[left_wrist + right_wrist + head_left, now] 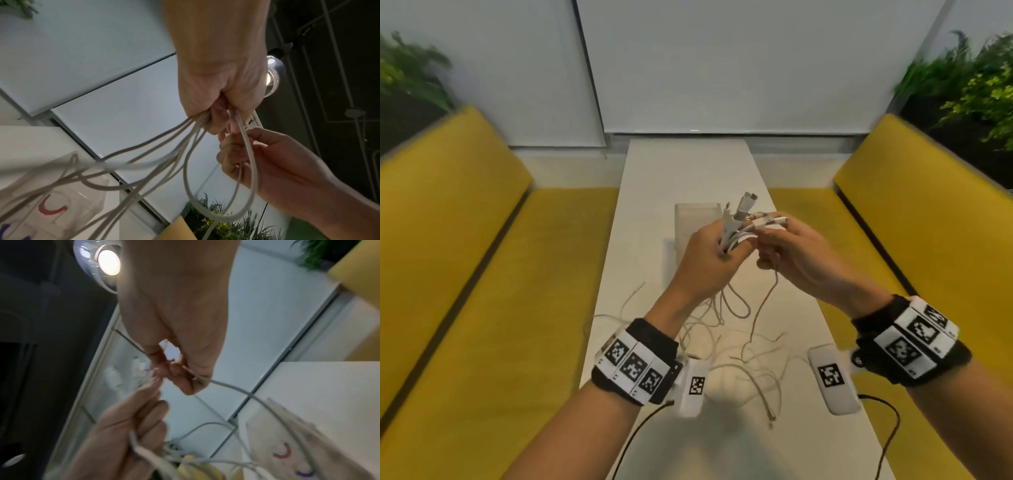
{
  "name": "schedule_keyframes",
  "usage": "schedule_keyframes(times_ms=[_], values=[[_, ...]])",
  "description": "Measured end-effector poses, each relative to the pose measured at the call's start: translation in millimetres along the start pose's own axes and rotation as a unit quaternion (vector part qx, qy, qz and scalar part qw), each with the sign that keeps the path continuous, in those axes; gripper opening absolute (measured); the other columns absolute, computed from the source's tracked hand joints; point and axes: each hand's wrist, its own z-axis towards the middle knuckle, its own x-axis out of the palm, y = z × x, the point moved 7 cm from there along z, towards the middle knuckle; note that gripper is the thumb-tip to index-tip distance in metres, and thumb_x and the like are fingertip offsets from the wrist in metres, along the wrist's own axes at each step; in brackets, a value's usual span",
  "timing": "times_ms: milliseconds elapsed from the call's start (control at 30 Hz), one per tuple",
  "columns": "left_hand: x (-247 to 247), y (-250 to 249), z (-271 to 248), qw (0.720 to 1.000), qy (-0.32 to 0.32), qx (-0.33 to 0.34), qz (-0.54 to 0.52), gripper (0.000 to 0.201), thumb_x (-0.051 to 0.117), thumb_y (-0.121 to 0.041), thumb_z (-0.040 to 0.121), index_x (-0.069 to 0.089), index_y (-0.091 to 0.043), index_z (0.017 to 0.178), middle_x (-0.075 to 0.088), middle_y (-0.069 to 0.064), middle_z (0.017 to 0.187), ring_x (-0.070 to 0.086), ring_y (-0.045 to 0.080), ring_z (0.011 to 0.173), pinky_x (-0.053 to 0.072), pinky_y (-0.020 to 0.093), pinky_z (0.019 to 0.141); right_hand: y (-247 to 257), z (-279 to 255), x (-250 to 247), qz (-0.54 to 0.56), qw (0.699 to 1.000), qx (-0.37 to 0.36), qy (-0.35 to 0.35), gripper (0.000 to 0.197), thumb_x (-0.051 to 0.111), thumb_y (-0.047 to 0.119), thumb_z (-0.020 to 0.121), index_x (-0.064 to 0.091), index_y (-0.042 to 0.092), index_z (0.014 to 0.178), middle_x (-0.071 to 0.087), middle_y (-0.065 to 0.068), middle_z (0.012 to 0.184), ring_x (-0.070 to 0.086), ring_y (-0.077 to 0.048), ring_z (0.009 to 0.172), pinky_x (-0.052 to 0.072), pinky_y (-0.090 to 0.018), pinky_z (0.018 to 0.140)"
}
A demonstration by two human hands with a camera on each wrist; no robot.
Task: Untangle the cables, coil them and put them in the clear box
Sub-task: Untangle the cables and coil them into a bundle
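White cables (736, 229) stand bunched in the clamped left hand (709, 260), plugs up, while right-hand fingers (770, 236) pinch one strand just beside (box (697, 219) behind, above the surface (688, 164)).

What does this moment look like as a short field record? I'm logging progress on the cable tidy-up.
left hand: grips a bunch of white cables, plug ends sticking up
right hand: pinches one cable beside the bunch
loose cables: trail down in a tangle on the white table
clear box: on the table behind the hands; no cable visibly inside
progress: untangling under way, nothing coiled yet
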Motion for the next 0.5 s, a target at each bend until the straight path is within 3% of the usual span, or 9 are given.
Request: schedule_keyframes(times_ms=[67, 100, 133, 200, 267, 367, 400, 433, 500], values=[[-0.2, -0.5, 0.0, 1.0, 0.008, -0.009, -0.004, 0.015, 0.063, -0.021, 0.097, 0.073, -0.011, 0.099, 0.062, 0.007, 0.069, 0.052, 0.032, 0.062, 0.043, 0.039, 0.055, -2.7, -4.6, -7.3, -0.02, 0.999, -0.024, 0.006, 0.014, 0.053, 0.005, 0.097, 0.059, 0.005, 0.11, 0.044, -0.008, 0.068, 0.038, -0.015, 0.059, 0.039, -0.029, 0.059], [-3.1, -2.5, 0.2, 1.0, 0.01, -0.008, -0.021, 0.017, 0.06, -0.021, 0.099, 0.073, -0.012, 0.104, 0.057, -0.003, 0.062, 0.046, 0.028, 0.056, 0.04, 0.039, 0.052, -6.2, -6.4, -11.2, -0.059, 0.998, -0.032, 0.016, 0.007, 0.057, 0.012, 0.096, 0.06, 0.007, 0.101, 0.041, -0.008, 0.066, 0.036, -0.015, 0.058, 0.037, -0.028, 0.057], [-8.2, -5.7, 1.4, 0.999, 0.005, -0.006, -0.043, 0.019, 0.057, -0.021, 0.1, 0.073, -0.013, 0.107, 0.051, -0.01, 0.057, 0.04, 0.023, 0.051, 0.036, 0.039, 0.049, -11.7, -8.6, -15.0, -0.106, 0.993, -0.037, 0.022, 0.021, 0.062, 0.025, 0.094, 0.058, 0.005, 0.089, 0.038, -0.01, 0.066, 0.034, -0.016, 0.058, 0.035, -0.028, 0.055], [-22.9, -12.9, 5.3, 0.995, -0.021, -0.007, -0.095, 0.019, 0.056, -0.019, 0.101, 0.072, -0.014, 0.109, 0.04, -0.011, 0.053, 0.03, 0.016, 0.047, 0.029, 0.035, 0.046, -35.1, -13.0, -26.2, -0.18, 0.983, -0.012, 0.031, 0.059, 0.068, 0.052, 0.084, 0.043, 0.001, 0.07, 0.03, -0.01, 0.066, 0.025, -0.02, 0.059, 0.026, -0.033, 0.056], [-37.2, -20.1, 8.8, 0.987, -0.048, -0.005, -0.152, 0.017, 0.056, -0.018, 0.101, 0.072, -0.015, 0.106, 0.032, -0.007, 0.054, 0.025, 0.015, 0.046, 0.026, 0.031, 0.046, -64.5, -18.8, -42.6, -0.215, 0.976, 0.027, 0.01, 0.07, 0.066, 0.067, 0.077, 0.033, 0.007, 0.062, 0.025, -0.004, 0.061, 0.022, -0.017, 0.057, 0.028, -0.038, 0.062], [-44.9, -28.6, 10.4, 0.976, -0.045, 0.004, -0.214, 0.016, 0.055, -0.013, 0.101, 0.072, -0.015, 0.104, 0.03, -0.007, 0.054, 0.024, 0.015, 0.047, 0.026, 0.028, 0.046, -116.4, -28.8, -71.3, -0.272, 0.957, 0.093, -0.022, 0.059, 0.062, 0.066, 0.08, 0.032, 0.02, 0.058, 0.028, 0.005, 0.054, 0.025, -0.009, 0.049, 0.046, -0.039, 0.077], [-44.2, -30.8, 9.3, 0.974, -0.037, 0.007, -0.222, 0.017, 0.055, -0.012, 0.101, 0.071, -0.014, 0.104, 0.03, -0.007, 0.053, 0.024, 0.014, 0.046, 0.027, 0.027, 0.046, -133.7, -31.7, -78.8, -0.293, 0.949, 0.117, -0.013, 0.058, 0.064, 0.062, 0.082, 0.031, 0.021, 0.058, 0.028, 0.005, 0.054, 0.025, -0.009, 0.048, 0.048, -0.04, 0.073], [-42.5, -31.8, 7.5, 0.974, -0.03, 0.008, -0.226, 0.017, 0.054, -0.012, 0.101, 0.071, -0.014, 0.104, 0.03, -0.008, 0.053, 0.024, 0.014, 0.045, 0.027, 0.026, 0.046, -149.7, -33.9, -85.2, -0.323, 0.936, 0.139, 0.002, 0.058, 0.065, 0.06, 0.084, 0.032, 0.02, 0.058, 0.027, 0.006, 0.053, 0.024, -0.009, 0.048, 0.042, -0.039, 0.063], [-39.2, -30.8, 3.6, 0.97, -0.022, 0.002, -0.244, 0.018, 0.054, -0.011, 0.101, 0.071, -0.015, 0.101, 0.029, -0.009, 0.051, 0.023, 0.014, 0.045, 0.026, 0.025, 0.046, -175.9, -37.2, -97.6, -0.396, 0.903, 0.164, 0.033, 0.056, 0.065, 0.057, 0.085, 0.034, 0.018, 0.059, 0.027, 0.006, 0.051, 0.026, -0.009, 0.047, 0.029, -0.032, 0.056]])
